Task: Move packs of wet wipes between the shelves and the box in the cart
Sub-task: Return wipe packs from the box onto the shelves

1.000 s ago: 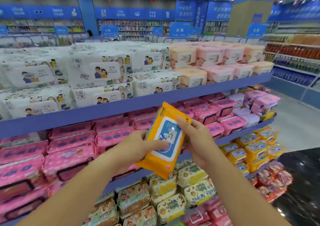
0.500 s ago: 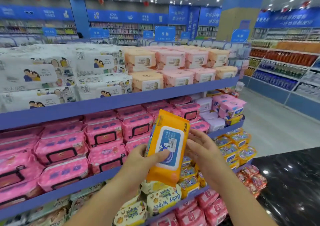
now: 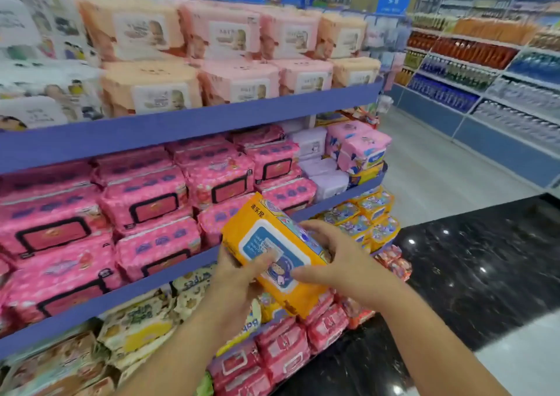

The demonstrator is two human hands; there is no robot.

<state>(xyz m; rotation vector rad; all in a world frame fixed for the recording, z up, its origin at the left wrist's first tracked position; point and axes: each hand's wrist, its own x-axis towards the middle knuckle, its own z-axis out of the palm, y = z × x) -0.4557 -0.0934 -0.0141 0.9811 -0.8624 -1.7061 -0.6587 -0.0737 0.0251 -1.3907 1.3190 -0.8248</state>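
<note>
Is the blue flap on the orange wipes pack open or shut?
Shut. The blue flap lies flat against the orange pack with no edge lifted.

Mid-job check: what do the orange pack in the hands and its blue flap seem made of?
The orange rectangular wet-wipe pack looks like soft, glossy plastic film: it shows sheen and a crimped end. Its blue rounded flap seems a flat printed peel label or thin plastic lid; the blur leaves that open.

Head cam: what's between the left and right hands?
The orange wipes pack, seen in the head view. The left hand grips its lower-left side and the right hand its right edge.
</note>
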